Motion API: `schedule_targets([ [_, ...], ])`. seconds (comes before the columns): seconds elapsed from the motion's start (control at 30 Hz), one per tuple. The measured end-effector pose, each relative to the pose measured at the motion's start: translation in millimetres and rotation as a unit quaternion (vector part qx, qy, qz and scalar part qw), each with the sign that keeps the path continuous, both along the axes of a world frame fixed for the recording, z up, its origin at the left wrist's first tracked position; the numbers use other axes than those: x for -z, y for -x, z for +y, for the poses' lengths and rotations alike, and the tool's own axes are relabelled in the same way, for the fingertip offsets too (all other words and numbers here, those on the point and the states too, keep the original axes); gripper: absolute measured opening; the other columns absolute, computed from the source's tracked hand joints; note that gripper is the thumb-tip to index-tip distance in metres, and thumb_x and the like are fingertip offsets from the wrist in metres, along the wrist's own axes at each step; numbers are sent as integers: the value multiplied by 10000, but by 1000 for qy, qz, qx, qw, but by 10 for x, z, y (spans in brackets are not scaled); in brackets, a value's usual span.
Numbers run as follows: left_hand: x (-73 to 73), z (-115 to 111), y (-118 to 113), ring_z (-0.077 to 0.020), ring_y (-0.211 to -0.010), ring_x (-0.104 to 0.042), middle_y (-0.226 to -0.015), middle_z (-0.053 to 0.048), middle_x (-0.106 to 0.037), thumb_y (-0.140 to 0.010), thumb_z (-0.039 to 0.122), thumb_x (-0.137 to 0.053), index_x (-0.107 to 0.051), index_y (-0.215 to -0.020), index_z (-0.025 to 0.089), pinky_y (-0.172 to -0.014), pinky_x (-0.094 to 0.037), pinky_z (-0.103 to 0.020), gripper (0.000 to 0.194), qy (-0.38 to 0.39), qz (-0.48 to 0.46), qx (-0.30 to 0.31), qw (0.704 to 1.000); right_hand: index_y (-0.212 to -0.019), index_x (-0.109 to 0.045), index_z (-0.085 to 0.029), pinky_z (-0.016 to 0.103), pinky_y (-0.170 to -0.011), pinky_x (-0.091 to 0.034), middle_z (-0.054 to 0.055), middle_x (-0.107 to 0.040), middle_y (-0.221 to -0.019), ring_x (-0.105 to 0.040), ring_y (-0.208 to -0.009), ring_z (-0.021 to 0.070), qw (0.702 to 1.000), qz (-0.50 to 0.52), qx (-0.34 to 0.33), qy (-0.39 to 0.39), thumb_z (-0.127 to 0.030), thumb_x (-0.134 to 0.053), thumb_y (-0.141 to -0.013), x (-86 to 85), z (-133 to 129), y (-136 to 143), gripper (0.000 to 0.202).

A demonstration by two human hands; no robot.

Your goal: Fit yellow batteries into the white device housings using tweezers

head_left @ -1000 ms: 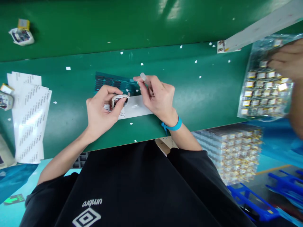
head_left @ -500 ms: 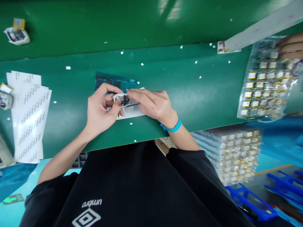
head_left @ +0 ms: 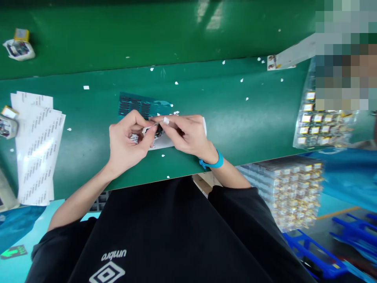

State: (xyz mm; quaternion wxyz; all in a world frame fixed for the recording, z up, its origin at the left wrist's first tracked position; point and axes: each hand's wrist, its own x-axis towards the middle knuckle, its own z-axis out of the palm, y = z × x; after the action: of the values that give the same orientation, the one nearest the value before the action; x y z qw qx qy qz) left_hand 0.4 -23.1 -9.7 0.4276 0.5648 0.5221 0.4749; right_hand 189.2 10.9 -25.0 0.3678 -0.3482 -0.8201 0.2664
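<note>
A small white device with dark electronics inside [head_left: 159,132] sits between my two hands over the green bench. My left hand [head_left: 128,142] is closed round its left end, thumb and index finger pressed together. My right hand [head_left: 191,135] pinches a small white piece [head_left: 166,120] at the device's upper right. Below the hands lies a white sheet [head_left: 165,144], partly covered by them. Just behind the hands is a teal sheet with dark strips [head_left: 134,104].
White printed sheets [head_left: 37,153] lie at the left, beside a device with a yellow-edged battery [head_left: 8,126]. Another device [head_left: 20,49] stands at the upper left. A clear tray of batteries [head_left: 318,127] and a metal bracket [head_left: 290,53] are at the right.
My right hand has turned, with its fingers more curled, and a white piece now shows at its fingertips. The device looks more tilted and more covered by my fingers.
</note>
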Motion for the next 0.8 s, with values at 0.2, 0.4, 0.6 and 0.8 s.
schedule_targets([
  [0.2,-122,-18,64,-120,-595,-725,-745,52,-771,-881,190,-771,-652,-941,206,-564,-519,-207,134,-39,130,64,989,-928,-669,-156,179,-536,-414,-44,-725,-767,-487,-521,26,993,80,3,92,-338,-675,-1019,-77,-2,47,204],
  [0.4,-214,-236,239,-170,-837,-783,-969,9,-821,-984,233,-695,-754,-1033,230,-762,-600,-266,77,-68,207,59,974,-824,-669,-182,241,-682,-538,1,-714,-802,-665,-714,92,983,136,-36,119,-345,-464,-1111,-83,18,34,389],
  [0.6,87,-345,368,-219,-1109,-731,-1142,-52,-790,-1035,132,-557,-709,-1120,202,-964,-602,-356,187,-105,271,108,951,-672,-657,-182,271,-809,-579,18,-742,-753,-716,-745,101,984,61,-30,166,-410,-393,-1128,-35,124,-20,574],
  [0.8,171,-327,373,-222,-1109,-719,-1181,-40,-781,-1039,140,-554,-691,-1164,215,-974,-604,-376,200,-103,295,116,943,-753,-734,-157,202,-704,-604,23,-798,-764,-756,-676,89,953,69,-62,287,-512,-463,-1091,39,218,-43,560],
])
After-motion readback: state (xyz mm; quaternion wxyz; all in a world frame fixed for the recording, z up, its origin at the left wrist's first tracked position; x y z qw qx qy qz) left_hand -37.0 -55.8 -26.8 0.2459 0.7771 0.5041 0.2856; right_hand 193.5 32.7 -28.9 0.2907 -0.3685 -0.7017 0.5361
